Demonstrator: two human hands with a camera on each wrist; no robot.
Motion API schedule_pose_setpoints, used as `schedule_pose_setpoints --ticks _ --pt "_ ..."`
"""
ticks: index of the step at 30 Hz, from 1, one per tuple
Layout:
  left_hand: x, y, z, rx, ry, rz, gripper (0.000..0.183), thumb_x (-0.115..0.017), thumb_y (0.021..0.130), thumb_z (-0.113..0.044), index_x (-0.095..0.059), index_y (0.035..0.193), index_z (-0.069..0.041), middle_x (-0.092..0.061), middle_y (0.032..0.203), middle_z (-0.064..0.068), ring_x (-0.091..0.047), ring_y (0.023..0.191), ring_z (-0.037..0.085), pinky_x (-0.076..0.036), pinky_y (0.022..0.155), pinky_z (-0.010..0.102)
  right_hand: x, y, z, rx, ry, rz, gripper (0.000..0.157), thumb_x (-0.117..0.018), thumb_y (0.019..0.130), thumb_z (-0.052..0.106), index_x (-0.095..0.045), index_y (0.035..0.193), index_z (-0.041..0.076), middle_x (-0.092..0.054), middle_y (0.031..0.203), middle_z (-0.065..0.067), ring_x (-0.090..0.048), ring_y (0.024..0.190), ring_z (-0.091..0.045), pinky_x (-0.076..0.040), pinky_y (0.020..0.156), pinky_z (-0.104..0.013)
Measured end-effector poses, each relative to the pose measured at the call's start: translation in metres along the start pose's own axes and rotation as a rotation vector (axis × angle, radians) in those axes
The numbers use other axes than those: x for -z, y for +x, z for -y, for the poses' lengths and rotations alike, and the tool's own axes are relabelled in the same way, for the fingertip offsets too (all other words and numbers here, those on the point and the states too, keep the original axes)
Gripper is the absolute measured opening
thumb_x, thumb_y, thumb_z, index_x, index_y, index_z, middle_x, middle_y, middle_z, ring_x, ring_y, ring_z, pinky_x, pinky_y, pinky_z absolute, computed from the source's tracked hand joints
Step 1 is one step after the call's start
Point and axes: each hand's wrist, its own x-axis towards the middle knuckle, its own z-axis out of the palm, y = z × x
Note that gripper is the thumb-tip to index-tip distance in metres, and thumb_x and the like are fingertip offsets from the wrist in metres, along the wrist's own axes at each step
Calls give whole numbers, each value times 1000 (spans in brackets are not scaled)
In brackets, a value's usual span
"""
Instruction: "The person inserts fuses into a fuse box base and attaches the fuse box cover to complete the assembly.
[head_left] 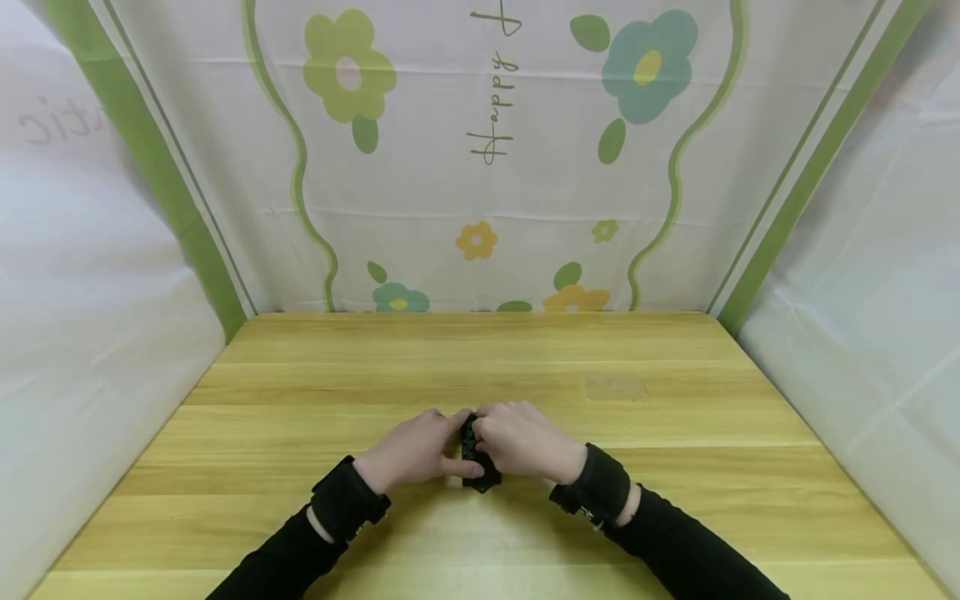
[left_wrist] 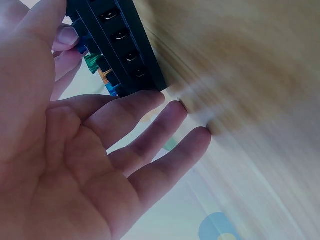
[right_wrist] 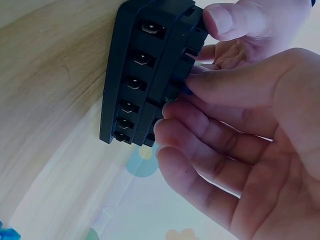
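Note:
A black slotted holder [head_left: 489, 480] stands on the table between the two hands. Metal ends show in a row of windows along its side [right_wrist: 120, 80]. My left hand [head_left: 412, 450] grips it, thumb on the near end and index fingertip at the far end; the other fingers stretch out loosely in the left wrist view. Over the holder's top, my right hand [head_left: 525, 442] pinches a small blue piece [right_wrist: 186, 90] with thumb and fingertips, which largely hide it. Green [left_wrist: 92, 63] and orange [left_wrist: 104, 76] pieces peek out along the holder in the left wrist view.
A clear flat rectangle [head_left: 615, 387] lies on the wooden table [head_left: 480, 550] at the back right. Printed white cloth [head_left: 420, 183] hangs behind the table and along both sides. A bright blue object [right_wrist: 9, 234] shows at the lower left corner of the right wrist view.

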Motion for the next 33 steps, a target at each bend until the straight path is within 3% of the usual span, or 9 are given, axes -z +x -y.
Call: schedule_pose_setpoints --ticks 7,11,14,23,33 --pt "0 -1 -1 20 13 3 83 -56 81 -69 -43 143 -17 -54 81 -3 -47 65 12 -38 58 26 1 -1 -1 5 21 -6 25 -65 89 17 -52 69 23 -40 70 10 -37 54 -5 -28 48 -16" --pt "1 -1 -4 38 30 2 84 -55 81 -70 -42 144 -16 -60 98 5 -56 86 18 -41 67 29 1 -3 -2 4 45 -5 20 -65 90 17 -57 72 21 -41 71 10 -38 54 -4 -29 48 -15" --pt "2 -2 -4 45 40 -2 86 -55 81 -70 -42 145 -14 -61 106 10 -55 97 22 -41 70 30 1 -4 -3 -3 72 3 16 -65 90 17 -62 75 19 -42 71 10 -39 56 -4 -31 49 -15" --pt "-1 -3 -1 33 17 6 85 -56 82 -68 -42 145 -13 -56 85 0 -48 71 15 -38 59 28 0 -7 -2 -13 89 10 8 -67 90 18 -66 82 18 -45 74 9 -42 59 -2 -34 52 -14" --pt "-3 -2 1 60 16 17 91 -54 81 -71 -37 147 -10 -57 98 4 -51 78 15 -39 64 29 4 -12 -9 -73 163 12 6 -65 90 18 -69 87 15 -54 79 9 -48 64 -2 -40 57 -15"
